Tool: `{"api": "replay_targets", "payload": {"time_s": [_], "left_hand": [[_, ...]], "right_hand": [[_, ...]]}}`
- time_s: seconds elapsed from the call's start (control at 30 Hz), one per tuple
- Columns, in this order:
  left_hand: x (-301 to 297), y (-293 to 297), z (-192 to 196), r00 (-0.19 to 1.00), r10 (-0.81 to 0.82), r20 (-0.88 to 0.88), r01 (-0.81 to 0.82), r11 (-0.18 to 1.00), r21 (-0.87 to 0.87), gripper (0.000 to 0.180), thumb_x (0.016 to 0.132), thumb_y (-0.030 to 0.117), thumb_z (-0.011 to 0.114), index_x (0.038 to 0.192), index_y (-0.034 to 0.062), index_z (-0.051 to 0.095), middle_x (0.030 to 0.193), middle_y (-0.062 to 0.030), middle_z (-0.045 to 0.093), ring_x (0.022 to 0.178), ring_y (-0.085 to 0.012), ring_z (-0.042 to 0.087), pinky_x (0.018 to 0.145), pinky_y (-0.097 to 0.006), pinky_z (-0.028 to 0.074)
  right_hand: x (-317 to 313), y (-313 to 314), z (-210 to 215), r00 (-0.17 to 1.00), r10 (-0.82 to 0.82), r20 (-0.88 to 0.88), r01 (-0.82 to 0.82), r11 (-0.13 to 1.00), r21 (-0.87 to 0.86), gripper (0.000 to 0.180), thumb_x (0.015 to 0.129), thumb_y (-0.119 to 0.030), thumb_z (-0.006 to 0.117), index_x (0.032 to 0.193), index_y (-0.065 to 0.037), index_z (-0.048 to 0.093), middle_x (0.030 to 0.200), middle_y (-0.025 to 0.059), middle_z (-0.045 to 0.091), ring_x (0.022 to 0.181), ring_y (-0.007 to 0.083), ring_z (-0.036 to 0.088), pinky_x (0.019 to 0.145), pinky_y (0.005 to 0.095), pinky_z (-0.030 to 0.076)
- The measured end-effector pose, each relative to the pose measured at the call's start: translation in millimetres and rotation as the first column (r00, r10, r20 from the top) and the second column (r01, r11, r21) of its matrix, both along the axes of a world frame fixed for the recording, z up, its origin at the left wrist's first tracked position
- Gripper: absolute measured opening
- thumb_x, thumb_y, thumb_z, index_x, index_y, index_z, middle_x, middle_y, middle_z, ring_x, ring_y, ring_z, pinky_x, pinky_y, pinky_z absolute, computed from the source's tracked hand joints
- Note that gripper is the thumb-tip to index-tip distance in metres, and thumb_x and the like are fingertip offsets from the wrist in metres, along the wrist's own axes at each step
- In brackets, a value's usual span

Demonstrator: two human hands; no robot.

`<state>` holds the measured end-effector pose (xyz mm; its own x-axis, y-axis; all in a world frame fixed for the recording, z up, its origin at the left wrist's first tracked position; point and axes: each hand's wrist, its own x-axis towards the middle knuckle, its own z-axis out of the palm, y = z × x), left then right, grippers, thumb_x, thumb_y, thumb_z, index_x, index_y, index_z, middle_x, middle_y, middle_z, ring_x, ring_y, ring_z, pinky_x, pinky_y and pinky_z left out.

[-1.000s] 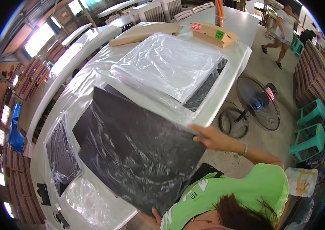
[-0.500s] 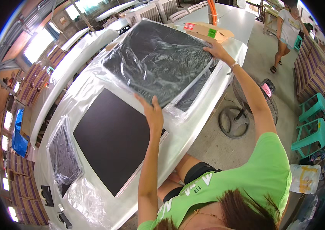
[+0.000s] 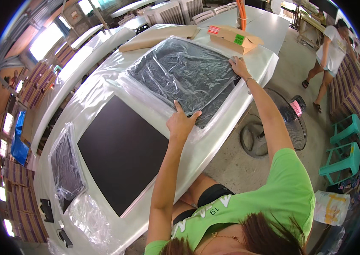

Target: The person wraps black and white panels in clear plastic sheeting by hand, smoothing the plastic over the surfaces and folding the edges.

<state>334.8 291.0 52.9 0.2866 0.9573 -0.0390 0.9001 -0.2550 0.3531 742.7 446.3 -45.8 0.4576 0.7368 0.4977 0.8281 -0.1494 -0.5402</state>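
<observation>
A black sheet in clear, wrinkled plastic wrap (image 3: 184, 70) lies over another wrapped black sheet (image 3: 216, 111) on the white-covered table. My left hand (image 3: 183, 122) touches its near edge, index finger and thumb stretched apart; the other fingers are partly hidden. At the sheet's right corner, my right hand (image 3: 240, 68) has its fingers bent over the edge, gripping it. To the left of these, a bare black flat panel (image 3: 122, 155) rests on the table, unwrapped, near my left forearm.
A narrower wrapped dark piece (image 3: 66, 165) and crumpled clear plastic (image 3: 90, 219) lie at the left. Brown paper (image 3: 158, 39) and an opened cardboard box (image 3: 235, 39) sit at the far end. A standing fan (image 3: 288, 121), green stools (image 3: 343, 163) and a walking person (image 3: 333, 51) are right.
The wrapped black sheet has come down from a raised, tilted position to lie flat on the stack, uncovering the brown paper behind. My left hand's fingers have spread. The person at right has walked nearer.
</observation>
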Motion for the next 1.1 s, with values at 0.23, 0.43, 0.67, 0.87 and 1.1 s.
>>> {"api": "replay_targets", "payload": {"time_s": [0.23, 0.43, 0.67, 0.87, 1.1], "left_hand": [[2, 0, -7, 0.997, 0.012, 0.074, -0.012, 1.0, 0.001, 0.107, 0.078, 0.074, 0.047, 0.143, -0.0053, 0.019, 0.086, -0.0219, 0.067, 0.086, -0.0347, 0.065, 0.073, -0.042, 0.048], [-105, -52, 19, 0.989, -0.038, 0.146, 0.049, 0.996, -0.076, 0.079, 0.086, 0.056, 0.053, 0.146, 0.0125, 0.026, 0.077, -0.0182, 0.062, 0.074, -0.0303, 0.062, 0.069, -0.039, 0.047], [-262, -154, 29, 0.919, 0.196, 0.341, -0.241, 0.966, 0.093, 0.054, 0.085, 0.029, 0.065, 0.133, 0.0109, 0.049, 0.066, -0.0098, 0.049, 0.059, -0.0188, 0.045, 0.06, -0.033, 0.042], [-363, -282, 67, 0.672, 0.734, 0.097, -0.735, 0.644, 0.214, 0.027, 0.083, 0.028, 0.062, 0.09, 0.0023, 0.068, 0.07, -0.0128, 0.061, 0.065, -0.0244, 0.059, 0.062, -0.034, 0.045], [-400, -375, 51, 0.589, 0.806, 0.052, -0.723, 0.555, -0.411, 0.027, 0.087, 0.023, 0.051, 0.09, 0.0033, 0.069, 0.074, -0.0131, 0.064, 0.067, -0.0236, 0.063, 0.063, -0.033, 0.048]], "right_hand": [[-24, 4, 12, 0.886, -0.243, 0.396, 0.176, 0.964, 0.197, 0.037, 0.086, -0.036, 0.06, 0.116, -0.014, 0.059, 0.118, 0.0189, 0.054, 0.113, 0.0356, 0.049, 0.092, 0.0451, 0.04], [-149, -55, 82, 0.908, 0.352, 0.226, -0.408, 0.863, 0.298, 0.019, 0.084, -0.015, 0.063, 0.102, -0.014, 0.068, 0.107, 0.013, 0.059, 0.11, 0.0289, 0.05, 0.094, 0.0421, 0.038], [-276, -173, 109, 0.687, 0.724, 0.065, -0.724, 0.675, 0.14, 0.016, 0.088, -0.008, 0.058, 0.102, -0.006, 0.066, 0.107, 0.0097, 0.059, 0.104, 0.0239, 0.053, 0.089, 0.0332, 0.041], [-356, -215, 110, 0.487, 0.873, -0.021, -0.874, 0.486, -0.019, 0.014, 0.087, -0.001, 0.054, 0.097, -0.002, 0.063, 0.094, 0.0126, 0.061, 0.086, 0.0276, 0.059, 0.075, 0.0338, 0.045], [-449, -235, 125, 0.149, 0.988, -0.041, -0.984, 0.145, -0.104, 0.012, 0.088, 0.0, 0.054, 0.096, 0.001, 0.062, 0.089, 0.0135, 0.061, 0.082, 0.028, 0.06, 0.073, 0.032, 0.046]]}}
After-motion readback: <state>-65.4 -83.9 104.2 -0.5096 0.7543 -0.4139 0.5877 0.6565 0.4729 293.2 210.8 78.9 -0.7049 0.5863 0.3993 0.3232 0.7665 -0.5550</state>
